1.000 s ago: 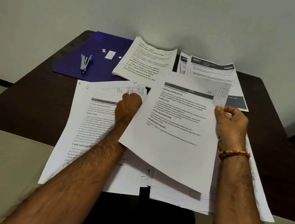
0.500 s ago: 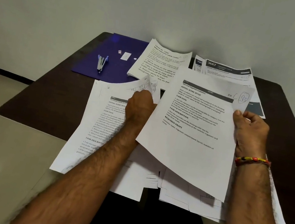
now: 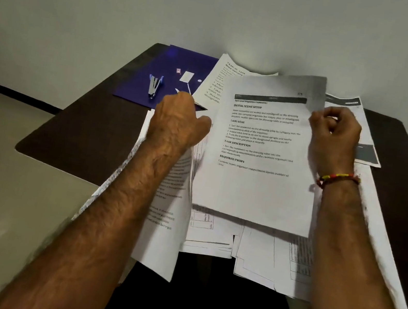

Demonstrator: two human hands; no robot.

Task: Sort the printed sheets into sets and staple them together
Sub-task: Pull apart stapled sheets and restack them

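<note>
Compared with half a second before, the right hand (image 3: 332,139) had carried its pinched printed sheet (image 3: 255,179) farther over the worktop (image 3: 86,133), while the left hand (image 3: 176,119) gripped the left-hand sheets (image 3: 157,228).

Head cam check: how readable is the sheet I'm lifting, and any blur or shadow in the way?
Head view: headings on the lifted sheet are legible, body text soft; its top right corner is shadowed grey by the right hand; forearms and frame edges smear; wide-angle bends the table.

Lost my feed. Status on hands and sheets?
Right hand pinches printed sheet, lifted. Left hand grips papers. Stapler idle on blue folder.
</note>
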